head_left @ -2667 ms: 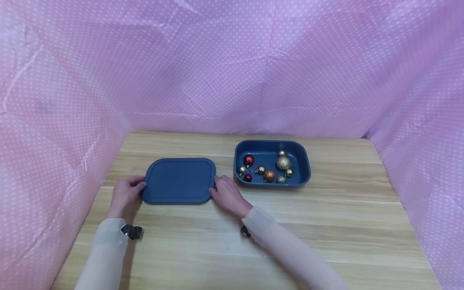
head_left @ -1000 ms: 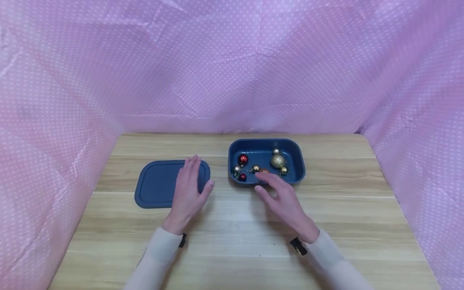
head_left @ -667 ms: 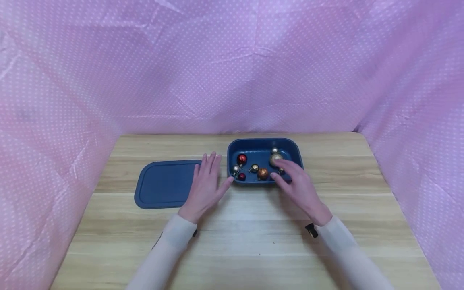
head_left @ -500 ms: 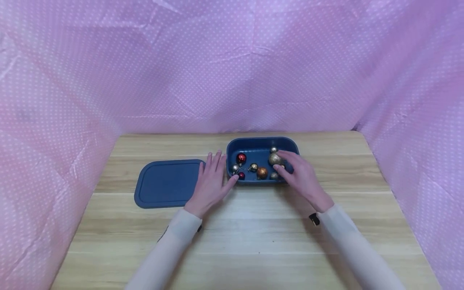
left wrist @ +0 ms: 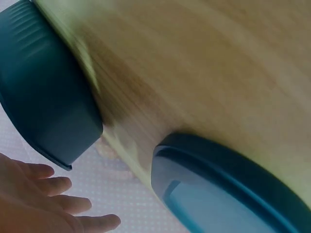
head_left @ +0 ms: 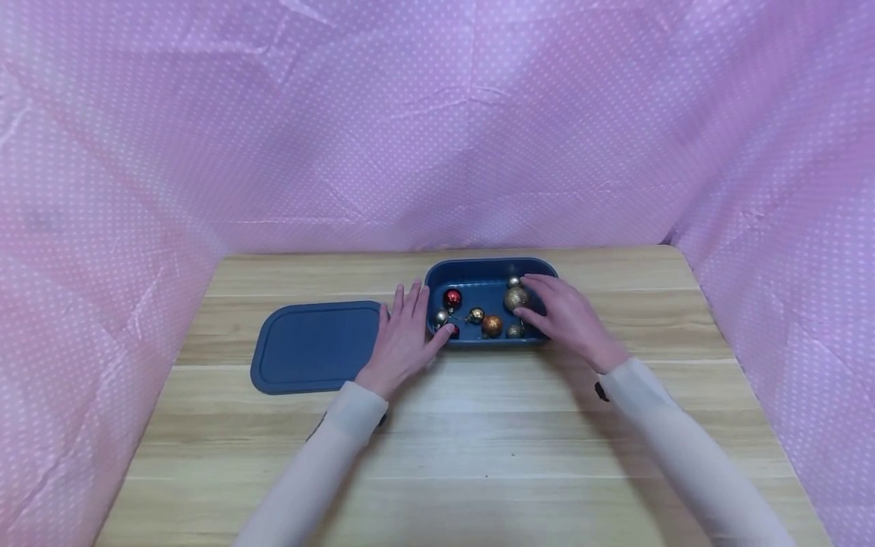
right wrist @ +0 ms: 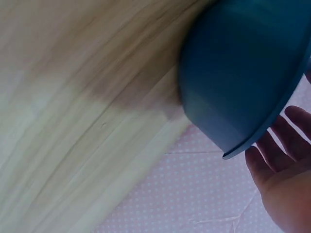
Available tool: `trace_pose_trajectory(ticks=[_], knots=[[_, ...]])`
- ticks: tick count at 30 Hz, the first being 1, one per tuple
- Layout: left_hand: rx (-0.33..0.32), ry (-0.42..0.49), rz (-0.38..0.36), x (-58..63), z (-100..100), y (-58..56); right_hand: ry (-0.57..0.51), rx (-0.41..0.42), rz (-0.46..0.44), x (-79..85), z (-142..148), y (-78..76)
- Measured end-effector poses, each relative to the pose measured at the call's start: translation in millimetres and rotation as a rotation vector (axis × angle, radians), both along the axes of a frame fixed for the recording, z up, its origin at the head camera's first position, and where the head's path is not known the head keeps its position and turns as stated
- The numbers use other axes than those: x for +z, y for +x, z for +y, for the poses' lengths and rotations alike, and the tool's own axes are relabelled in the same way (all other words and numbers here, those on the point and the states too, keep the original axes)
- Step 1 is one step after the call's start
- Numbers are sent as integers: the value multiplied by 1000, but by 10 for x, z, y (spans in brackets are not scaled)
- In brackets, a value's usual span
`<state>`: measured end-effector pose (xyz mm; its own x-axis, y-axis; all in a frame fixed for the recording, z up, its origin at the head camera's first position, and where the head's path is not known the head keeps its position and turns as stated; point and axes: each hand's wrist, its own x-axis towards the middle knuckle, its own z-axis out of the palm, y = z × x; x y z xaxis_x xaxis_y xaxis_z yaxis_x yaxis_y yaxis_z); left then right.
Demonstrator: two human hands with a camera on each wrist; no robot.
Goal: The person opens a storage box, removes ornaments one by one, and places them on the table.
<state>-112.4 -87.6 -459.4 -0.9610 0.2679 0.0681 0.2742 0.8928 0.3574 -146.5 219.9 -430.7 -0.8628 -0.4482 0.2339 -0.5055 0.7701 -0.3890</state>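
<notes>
A dark blue box holds several Christmas baubles. My left hand, fingers straight and spread, is at the box's left end, its thumb over the near left corner and partly covering a small red bauble. The left wrist view shows those fingers beside the box wall. My right hand reaches over the box's right end, thumb and fingers apart, fingertips close to a large glittery gold bauble. In the right wrist view its loosely bent fingers are at the box rim. The hand hides the box's right corner.
A flat blue lid lies on the wooden table left of the box. Inside the box are also a red bauble, an orange bauble and a shiny gold one. Pink dotted cloth surrounds the table.
Both hands have left the lid, which now lies flat. My left hand has moved right to the box's left end; the right has moved right and over the box's right end.
</notes>
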Motion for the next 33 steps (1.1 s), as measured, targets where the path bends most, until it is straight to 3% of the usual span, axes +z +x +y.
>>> trace_pose_trajectory(ticks=[15,33], knots=[[-8,10,-23,-64,20,-37,128,40,-18,-62,-20,-155],[-5,-6,-32,-107,33,-45,149,59,25,-192,-59,-250]])
